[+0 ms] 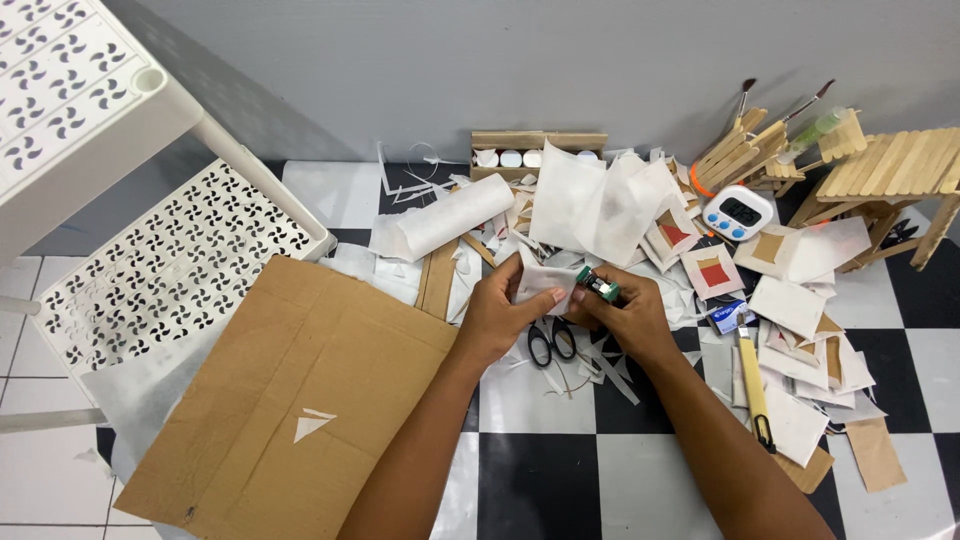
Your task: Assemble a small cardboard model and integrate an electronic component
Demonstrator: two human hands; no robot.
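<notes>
White paper piece [545,283], folded and crumpled, sits between both hands above the black-and-white checkered floor [545,470]. Left hand [497,318] pinches it, thumb pressed on its lower edge, fingers closed behind. Right hand [625,318] is closed on a small green and grey stapler-like tool [598,285], whose front end touches the paper's right edge.

Black-handled scissors [552,343] lie on the floor just below the hands, among white paper strips. A flattened brown cardboard sheet [290,400] lies to the left, a small white paper triangle on it. A rolled white paper [445,218] rests near a white perforated plastic shelf unit [160,270]. Behind the hands, a heap of white paper squares, some with red or brown patches [712,270]. A white digital timer [738,212] stands near craft-stick structures [890,170]. A yellow utility knife [752,380] lies right of the right forearm. A small wooden tray [538,150] with white round containers stands at the wall.
</notes>
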